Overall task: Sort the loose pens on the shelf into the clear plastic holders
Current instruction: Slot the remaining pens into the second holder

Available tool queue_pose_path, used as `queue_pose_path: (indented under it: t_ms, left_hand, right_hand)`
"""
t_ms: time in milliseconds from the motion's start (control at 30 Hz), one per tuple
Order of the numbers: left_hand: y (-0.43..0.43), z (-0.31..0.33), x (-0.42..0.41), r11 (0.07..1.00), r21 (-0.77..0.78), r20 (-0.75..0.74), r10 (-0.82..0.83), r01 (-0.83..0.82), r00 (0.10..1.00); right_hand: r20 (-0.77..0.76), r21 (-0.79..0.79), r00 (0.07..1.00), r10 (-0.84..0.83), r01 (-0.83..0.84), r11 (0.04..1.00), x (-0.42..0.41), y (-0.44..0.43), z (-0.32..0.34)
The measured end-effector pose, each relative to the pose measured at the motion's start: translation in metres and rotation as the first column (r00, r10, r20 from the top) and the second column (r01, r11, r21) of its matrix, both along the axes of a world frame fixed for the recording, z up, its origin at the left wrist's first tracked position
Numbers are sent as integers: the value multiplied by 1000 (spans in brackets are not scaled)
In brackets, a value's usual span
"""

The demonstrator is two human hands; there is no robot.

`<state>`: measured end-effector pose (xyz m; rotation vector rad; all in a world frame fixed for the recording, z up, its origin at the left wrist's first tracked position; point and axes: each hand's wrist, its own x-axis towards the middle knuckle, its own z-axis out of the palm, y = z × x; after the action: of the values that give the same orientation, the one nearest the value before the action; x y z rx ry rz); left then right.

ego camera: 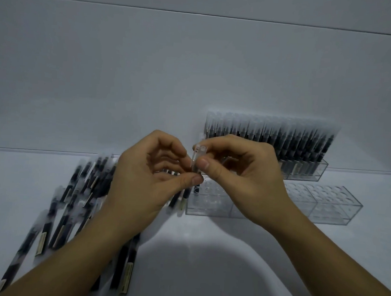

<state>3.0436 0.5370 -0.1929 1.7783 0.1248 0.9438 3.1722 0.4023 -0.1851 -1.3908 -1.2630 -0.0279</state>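
Insertion step: my left grip (146,181) and right grip (241,173) both pinch pens (198,157) upright above the near holder (209,208). Next: align with holes, lower.

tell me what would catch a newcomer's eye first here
Both hands meet mid-frame, the left hand and right hand pinching upright pens over the left end of the front holder. Behind it at the right, the back holder stands packed full, while a loose pile sprawls over the shelf at the left.
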Motion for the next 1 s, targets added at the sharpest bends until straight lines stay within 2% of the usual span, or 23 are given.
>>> queue_pose_path:
  t_ms: [67,167,367,567,733,1000]
  left_hand:
    - [1,-1,1,1000,-2,15,-8,8,1000]
    - [3,-3,2,1000,8,11,7,-7,1000]
    - [15,-13,3,991,104,-194,105,-86,975]
    - [13,-24,10,953,294,-426,192,-65,884]
    - [11,-28,15,924,380,-461,229,-42,857]
    - [12,-29,16,929,367,-468,224,-42,855]
  right_hand:
    - [-27,9,1000,6,-5,1000,2,0,0]
    - [-166,94,985,49,-34,995,7,-2,5]
    - [-280,204,957,-72,133,970,27,-12,15]
    - [-170,165,966,-195,223,961,36,-11,8]
    - [-83,127,974,-212,222,967,35,-2,2]
    - [3,-14,970,-241,241,970,40,14,-16]
